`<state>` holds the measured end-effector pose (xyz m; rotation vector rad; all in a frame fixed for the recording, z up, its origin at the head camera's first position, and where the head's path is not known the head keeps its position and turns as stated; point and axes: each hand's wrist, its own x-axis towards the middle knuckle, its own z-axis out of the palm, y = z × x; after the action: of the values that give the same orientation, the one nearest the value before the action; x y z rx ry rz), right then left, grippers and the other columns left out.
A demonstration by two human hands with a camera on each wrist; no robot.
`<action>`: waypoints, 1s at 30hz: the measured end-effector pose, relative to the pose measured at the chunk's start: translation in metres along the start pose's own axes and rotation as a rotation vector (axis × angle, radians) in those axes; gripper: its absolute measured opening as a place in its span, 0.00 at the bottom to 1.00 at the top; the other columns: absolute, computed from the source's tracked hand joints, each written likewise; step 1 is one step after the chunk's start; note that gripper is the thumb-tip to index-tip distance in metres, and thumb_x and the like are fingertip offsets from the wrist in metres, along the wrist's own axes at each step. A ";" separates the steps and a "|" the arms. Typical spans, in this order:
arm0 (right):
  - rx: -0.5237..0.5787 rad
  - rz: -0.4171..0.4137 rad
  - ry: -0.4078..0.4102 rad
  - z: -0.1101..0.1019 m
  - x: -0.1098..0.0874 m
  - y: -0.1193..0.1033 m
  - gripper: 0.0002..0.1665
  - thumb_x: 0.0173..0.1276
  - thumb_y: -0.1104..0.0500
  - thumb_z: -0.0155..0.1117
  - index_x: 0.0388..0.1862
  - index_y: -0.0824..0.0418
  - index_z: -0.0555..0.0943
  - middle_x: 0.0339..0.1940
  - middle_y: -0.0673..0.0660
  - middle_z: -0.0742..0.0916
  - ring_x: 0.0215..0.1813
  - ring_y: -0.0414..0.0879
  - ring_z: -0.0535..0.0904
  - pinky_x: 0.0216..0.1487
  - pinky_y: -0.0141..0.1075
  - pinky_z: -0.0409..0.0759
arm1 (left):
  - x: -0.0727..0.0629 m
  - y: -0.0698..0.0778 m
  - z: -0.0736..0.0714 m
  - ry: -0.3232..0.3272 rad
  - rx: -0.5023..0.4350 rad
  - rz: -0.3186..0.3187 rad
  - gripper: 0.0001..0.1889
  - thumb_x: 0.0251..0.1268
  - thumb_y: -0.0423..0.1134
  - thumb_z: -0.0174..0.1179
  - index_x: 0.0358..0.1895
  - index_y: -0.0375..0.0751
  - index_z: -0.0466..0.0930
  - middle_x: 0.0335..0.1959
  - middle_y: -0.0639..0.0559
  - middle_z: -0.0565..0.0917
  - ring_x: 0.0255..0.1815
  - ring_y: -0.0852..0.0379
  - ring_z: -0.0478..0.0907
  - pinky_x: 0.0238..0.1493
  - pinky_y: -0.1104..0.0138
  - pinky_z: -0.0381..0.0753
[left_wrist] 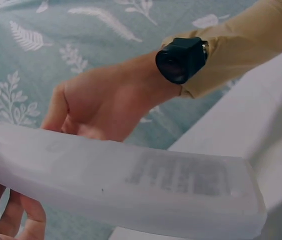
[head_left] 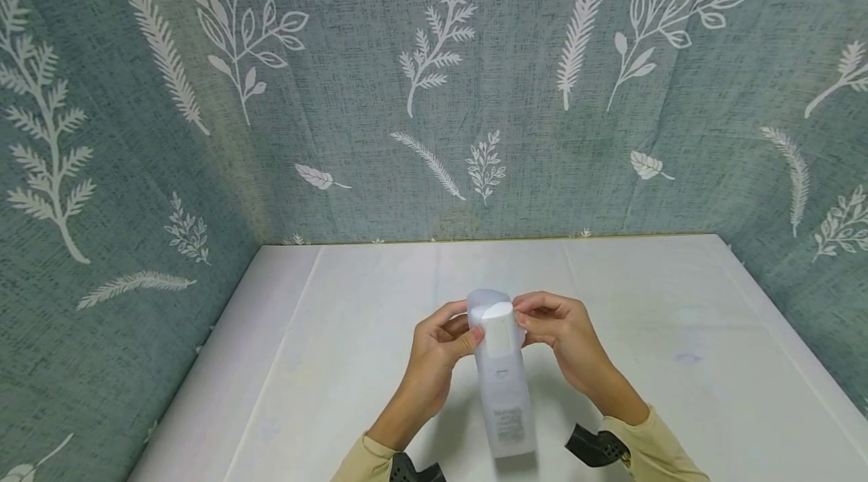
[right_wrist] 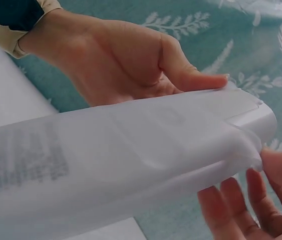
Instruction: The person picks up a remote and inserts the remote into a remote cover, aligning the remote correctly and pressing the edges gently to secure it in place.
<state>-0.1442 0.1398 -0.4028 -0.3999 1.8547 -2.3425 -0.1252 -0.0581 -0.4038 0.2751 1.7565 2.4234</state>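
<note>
A long white device (head_left: 499, 333) is inside a translucent plastic sleeve (head_left: 503, 384), tilted above the white table, with a block of grey print showing through its lower end. My left hand (head_left: 430, 354) grips the upper left side, thumb over the front. At the upper right edge, my right hand (head_left: 566, 335) pinches the sleeve between thumb and fingers. The right wrist view shows the device's rounded white end (right_wrist: 258, 121) poking out of the sleeve's mouth, the plastic bunched at the right fingertips (right_wrist: 281, 165). The device's exact kind cannot be made out.
Below the hands spreads a white table (head_left: 353, 361) with faint crease lines. Green-grey cloth (head_left: 359, 90) with white leaf prints hangs behind it and along both sides. Each wrist carries a black camera mount, one seen on the right wrist (head_left: 597, 446).
</note>
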 end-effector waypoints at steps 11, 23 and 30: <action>-0.160 -0.033 -0.145 -0.003 -0.001 -0.007 0.15 0.72 0.62 0.54 0.50 0.73 0.77 0.42 0.54 0.84 0.42 0.46 0.80 0.38 0.43 0.84 | 0.000 0.004 0.001 -0.005 -0.037 0.023 0.19 0.59 0.27 0.60 0.56 0.29 0.75 0.43 0.47 0.84 0.44 0.52 0.80 0.48 0.58 0.78; -0.055 0.004 -0.263 -0.004 0.000 -0.003 0.11 0.76 0.61 0.47 0.45 0.60 0.78 0.41 0.52 0.80 0.45 0.44 0.75 0.46 0.41 0.80 | -0.002 0.003 -0.001 -0.008 -0.048 -0.014 0.19 0.60 0.28 0.60 0.55 0.28 0.75 0.42 0.47 0.84 0.43 0.52 0.80 0.48 0.58 0.79; -0.094 -0.058 -0.120 0.004 -0.006 -0.002 0.09 0.75 0.61 0.48 0.42 0.66 0.72 0.40 0.54 0.77 0.44 0.45 0.74 0.46 0.38 0.80 | -0.001 0.002 -0.003 -0.012 -0.017 -0.019 0.19 0.60 0.30 0.61 0.55 0.30 0.76 0.44 0.44 0.83 0.45 0.49 0.79 0.48 0.57 0.79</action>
<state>-0.1374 0.1376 -0.4010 -0.5984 1.9262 -2.2185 -0.1245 -0.0624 -0.4026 0.2695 1.7246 2.4177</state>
